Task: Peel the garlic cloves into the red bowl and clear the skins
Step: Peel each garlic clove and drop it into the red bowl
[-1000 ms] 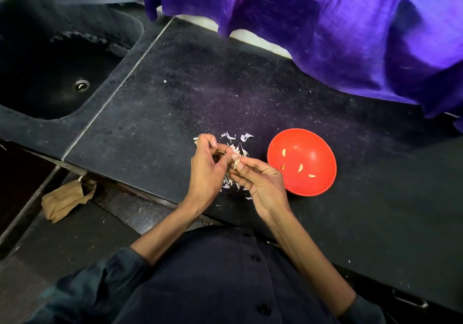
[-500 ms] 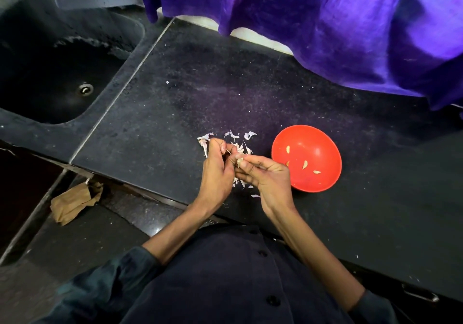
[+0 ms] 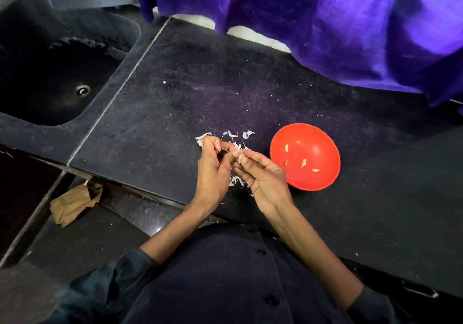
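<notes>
Four cloves in red bowl

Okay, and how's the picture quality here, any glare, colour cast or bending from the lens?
Head view: wide-angle lens bows the counter edge and the seam by the sink; a purple tint from the cloth spills onto the dark counter; no strong glare; the hands and the red bowl are sharp and evenly lit, while the floor below is dim.
</notes>
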The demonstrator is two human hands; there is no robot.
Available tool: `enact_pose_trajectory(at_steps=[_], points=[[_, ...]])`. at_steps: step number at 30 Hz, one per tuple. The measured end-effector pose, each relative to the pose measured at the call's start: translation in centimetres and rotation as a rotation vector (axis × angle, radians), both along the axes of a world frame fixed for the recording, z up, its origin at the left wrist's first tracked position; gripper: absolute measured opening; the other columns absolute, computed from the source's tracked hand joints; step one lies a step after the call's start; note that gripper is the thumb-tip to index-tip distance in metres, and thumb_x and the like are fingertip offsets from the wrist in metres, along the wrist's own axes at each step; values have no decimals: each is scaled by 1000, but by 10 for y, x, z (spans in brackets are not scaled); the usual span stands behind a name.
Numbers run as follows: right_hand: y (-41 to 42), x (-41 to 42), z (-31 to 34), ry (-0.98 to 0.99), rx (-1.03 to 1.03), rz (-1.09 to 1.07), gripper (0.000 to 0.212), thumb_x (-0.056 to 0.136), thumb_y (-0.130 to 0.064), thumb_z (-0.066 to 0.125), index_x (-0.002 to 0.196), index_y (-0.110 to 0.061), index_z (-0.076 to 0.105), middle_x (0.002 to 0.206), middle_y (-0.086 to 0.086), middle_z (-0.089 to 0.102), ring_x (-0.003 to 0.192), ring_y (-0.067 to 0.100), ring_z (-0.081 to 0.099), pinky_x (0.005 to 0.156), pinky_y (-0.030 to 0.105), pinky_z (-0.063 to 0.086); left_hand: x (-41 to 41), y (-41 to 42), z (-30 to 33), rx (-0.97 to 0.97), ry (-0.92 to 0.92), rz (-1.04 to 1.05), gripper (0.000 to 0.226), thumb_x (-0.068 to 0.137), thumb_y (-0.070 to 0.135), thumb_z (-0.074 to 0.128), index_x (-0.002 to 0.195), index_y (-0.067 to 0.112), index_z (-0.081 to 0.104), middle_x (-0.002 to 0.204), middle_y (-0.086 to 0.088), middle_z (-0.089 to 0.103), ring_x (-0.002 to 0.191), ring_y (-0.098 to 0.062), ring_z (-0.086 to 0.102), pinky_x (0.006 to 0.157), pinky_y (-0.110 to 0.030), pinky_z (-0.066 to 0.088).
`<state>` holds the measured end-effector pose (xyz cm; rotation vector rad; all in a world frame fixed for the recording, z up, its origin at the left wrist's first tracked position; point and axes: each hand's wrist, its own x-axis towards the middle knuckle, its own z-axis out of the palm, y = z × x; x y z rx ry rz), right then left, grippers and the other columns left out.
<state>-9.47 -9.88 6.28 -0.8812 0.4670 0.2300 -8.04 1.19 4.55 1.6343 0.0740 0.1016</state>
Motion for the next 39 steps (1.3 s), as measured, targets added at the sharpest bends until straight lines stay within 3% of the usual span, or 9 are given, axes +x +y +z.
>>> enact_pose_trajectory(at_steps=[8, 14, 17, 19, 22, 26, 29, 33, 39], points=[[-4, 6, 5, 155, 243, -70, 16, 90, 5, 53, 96, -4, 65, 78, 8, 73, 66, 12, 70, 63, 21, 58, -4, -2, 4, -17, -13, -27, 28, 87, 15, 58, 84, 23, 31, 84, 7, 61, 80, -19, 60, 80, -48, 51], [-10, 9, 4, 151, 253, -72, 16, 89, 2, 54, 97, -4, 66, 79, 8, 73, 67, 11, 69, 65, 24, 59, 1, 3, 1, 15, 5, 30, 29, 88, 19, 60, 85, 34, 36, 79, 16, 61, 74, -15, 55, 78, -53, 49], [-11, 9, 5, 142, 249, -40, 18, 92, 3, 50, 99, -3, 65, 79, 8, 71, 68, 12, 67, 64, 26, 58, 4, 6, -2, 87, -12, 52, 27, 93, 19, 60, 89, 37, 41, 88, 7, 58, 79, -15, 57, 81, -51, 51], [-12, 9, 6, 139, 247, -17, 20, 94, 4, 47, 102, -1, 65, 78, 7, 69, 70, 13, 66, 65, 26, 58, 4, 7, -3, 126, -28, 42, 26, 94, 13, 60, 95, 32, 42, 91, 4, 57, 82, -13, 58, 81, -39, 52], [-12, 8, 5, 82, 189, 19, 21, 95, 4, 46, 106, 0, 64, 80, 6, 69, 74, 14, 66, 69, 27, 59, 4, 9, -1, 125, -5, -13, 32, 90, 1, 61, 104, 24, 44, 96, 7, 61, 84, -2, 59, 81, -20, 48], [-12, 6, 2, 2, 15, 5, 15, 93, -1, 54, 101, -1, 66, 83, 9, 70, 75, 16, 68, 70, 28, 58, 4, 11, 1, 136, -1, -39, 35, 90, 4, 64, 109, 27, 46, 93, 6, 72, 90, -5, 65, 80, -20, 48], [-12, 5, 1, -31, -96, -12, 11, 91, -3, 58, 94, -3, 68, 80, 8, 72, 71, 15, 68, 68, 26, 58, 2, 11, 5, 142, 3, -52, 37, 90, 13, 67, 110, 35, 45, 91, 9, 74, 91, -7, 68, 82, -29, 51], [-13, 4, -3, -40, -221, -32, 10, 91, -4, 61, 94, -4, 70, 80, 6, 73, 70, 14, 68, 67, 26, 57, 1, 9, 11, 122, 19, -81, 39, 87, 16, 71, 113, 30, 45, 87, 10, 75, 92, -7, 69, 92, -38, 51], [-14, 3, -1, -110, -310, -19, 15, 89, -3, 63, 102, 0, 70, 85, 11, 73, 76, 16, 69, 70, 26, 57, 1, 12, 11, 172, 28, -81, 44, 84, 23, 75, 113, 33, 44, 85, 14, 74, 89, -8, 69, 90, -47, 50]])
